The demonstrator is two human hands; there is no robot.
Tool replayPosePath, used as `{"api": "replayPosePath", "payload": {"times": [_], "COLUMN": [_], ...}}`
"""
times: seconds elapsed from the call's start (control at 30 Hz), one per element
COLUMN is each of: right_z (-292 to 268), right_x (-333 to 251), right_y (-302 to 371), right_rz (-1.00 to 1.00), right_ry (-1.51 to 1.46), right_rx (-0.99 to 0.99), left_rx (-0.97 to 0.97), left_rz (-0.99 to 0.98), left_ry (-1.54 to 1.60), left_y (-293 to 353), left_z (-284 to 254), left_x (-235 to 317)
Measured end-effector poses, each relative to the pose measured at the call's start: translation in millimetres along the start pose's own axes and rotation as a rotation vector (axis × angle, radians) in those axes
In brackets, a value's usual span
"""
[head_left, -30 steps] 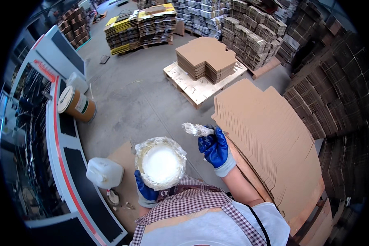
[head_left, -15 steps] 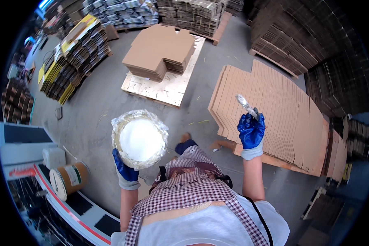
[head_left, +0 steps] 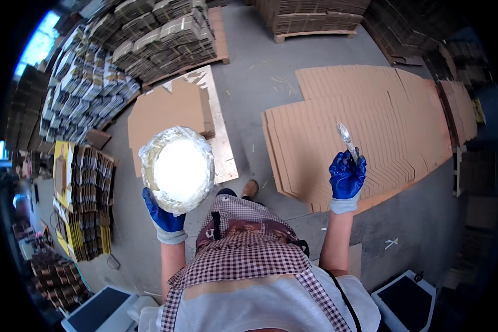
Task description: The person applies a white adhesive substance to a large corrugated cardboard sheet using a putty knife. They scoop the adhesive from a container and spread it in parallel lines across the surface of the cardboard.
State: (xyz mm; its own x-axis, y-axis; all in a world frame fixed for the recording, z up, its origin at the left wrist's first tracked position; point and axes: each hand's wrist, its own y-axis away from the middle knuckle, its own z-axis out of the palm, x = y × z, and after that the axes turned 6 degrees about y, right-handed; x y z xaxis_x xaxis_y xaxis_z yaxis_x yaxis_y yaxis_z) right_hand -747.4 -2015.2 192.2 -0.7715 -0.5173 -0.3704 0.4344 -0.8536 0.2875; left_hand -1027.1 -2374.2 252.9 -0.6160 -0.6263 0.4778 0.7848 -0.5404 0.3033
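My left hand (head_left: 164, 214), in a blue-coated glove, grips the near left side of a round bowl (head_left: 148, 166). Crumpled clear plastic covers the bowl's rim, and bright white contents (head_left: 182, 167) fill its middle. A slim, brush-like tool (head_left: 346, 137) sticks up out of my right hand (head_left: 347, 178), its whitish end wrapped in plastic or coated. The gloved fingers of that hand are closed round it; its other end is hidden. Below the right hand lies a slanting row of overlapping brown cardboard sheets (head_left: 315, 119), and the tool is held above them.
Behind the bowl, a stack of cut cardboard (head_left: 169, 108) sits on a pale wooden board (head_left: 224, 157). Bundled cardboard on pallets (head_left: 171, 39) stands at the far left, with yellow-edged stacks (head_left: 86, 205) nearer. Grey machine parts (head_left: 406, 299) show at the lower right. My shoe (head_left: 250, 189) is on the grey floor.
My body has turned and stepped forward to the right, so the stacks have shifted left in view. Both hands keep hold of the bowl and the tool.
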Motion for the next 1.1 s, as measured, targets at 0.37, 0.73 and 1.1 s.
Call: {"api": "replayPosePath", "payload": {"times": [0.37, 0.73, 1.1], "right_z": [-45, 49, 275], "right_x": [-24, 28, 52], "right_y": [52, -122, -291], "right_rz": [-0.57, -0.973, -0.856], "right_ry": [-0.096, -0.101, 0.803], "right_rx": [0.182, 0.555, 0.755], "left_rx": [-0.241, -0.52, -0.824], "left_rz": [-0.279, -0.678, -0.974], "left_ry": [-0.321, -0.44, -0.681], "left_y": [-230, -492, -634], "left_z": [111, 223, 333], "left_x": [-17, -136, -269]}}
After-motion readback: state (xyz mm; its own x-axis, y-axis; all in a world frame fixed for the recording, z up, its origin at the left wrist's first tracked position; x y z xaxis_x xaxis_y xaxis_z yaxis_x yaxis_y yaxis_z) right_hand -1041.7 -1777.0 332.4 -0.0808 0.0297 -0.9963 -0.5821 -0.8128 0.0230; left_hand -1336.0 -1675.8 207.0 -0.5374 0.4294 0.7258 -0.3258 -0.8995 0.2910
